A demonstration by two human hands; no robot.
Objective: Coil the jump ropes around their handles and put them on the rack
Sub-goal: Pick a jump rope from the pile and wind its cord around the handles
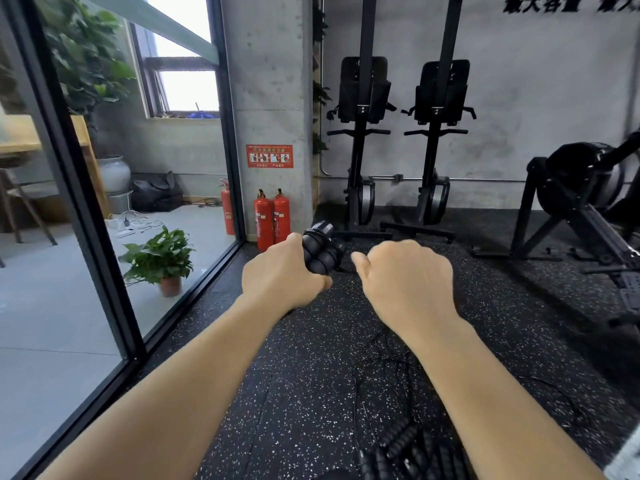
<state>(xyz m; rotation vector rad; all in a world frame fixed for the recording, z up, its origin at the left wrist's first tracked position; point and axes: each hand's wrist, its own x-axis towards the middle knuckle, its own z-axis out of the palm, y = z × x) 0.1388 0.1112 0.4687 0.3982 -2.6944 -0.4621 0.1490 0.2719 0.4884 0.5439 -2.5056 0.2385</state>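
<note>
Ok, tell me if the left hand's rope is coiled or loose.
Partly coiled: cord turns circle the handles in the left hand, but a strand runs toward the right hand.

The person shows as two arms only: the left forearm (166, 386) and the right forearm (485, 382) are both bare along their whole visible length. The left hand (282, 275) and the right hand (405, 275) are bare too, the back of the right one broad and smooth. At the lower right corner a scrap of pale grey-white cloth (625, 455) lies beside the right arm; whether it is clothing cannot be told.
</note>
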